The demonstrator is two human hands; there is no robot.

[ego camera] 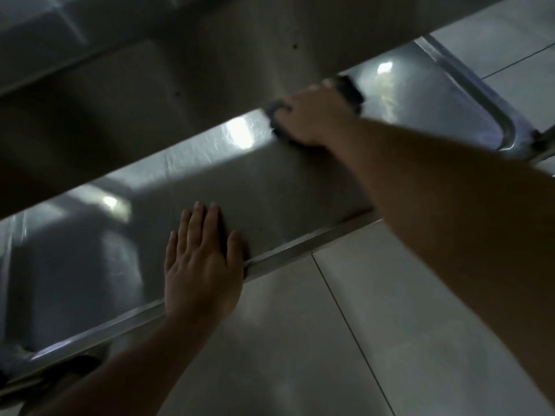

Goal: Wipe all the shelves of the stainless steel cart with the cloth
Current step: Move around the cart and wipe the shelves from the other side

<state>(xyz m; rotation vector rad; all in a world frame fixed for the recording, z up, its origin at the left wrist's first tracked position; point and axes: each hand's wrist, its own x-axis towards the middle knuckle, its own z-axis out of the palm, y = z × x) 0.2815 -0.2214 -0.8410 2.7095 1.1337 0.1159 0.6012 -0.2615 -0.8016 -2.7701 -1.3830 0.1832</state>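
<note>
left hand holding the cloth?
No. The left hand lies flat and empty on the lower shelf; the cloth is under the right hand, further along the shelf.

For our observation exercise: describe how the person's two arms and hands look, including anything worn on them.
Both forearms are bare, with no sleeves in view. The left hand and right hand wear no gloves; no rings, watch or bracelets are visible, though the picture is dim and slightly blurred.

cloth [350,88] on lower shelf [270,187] — far right
</note>
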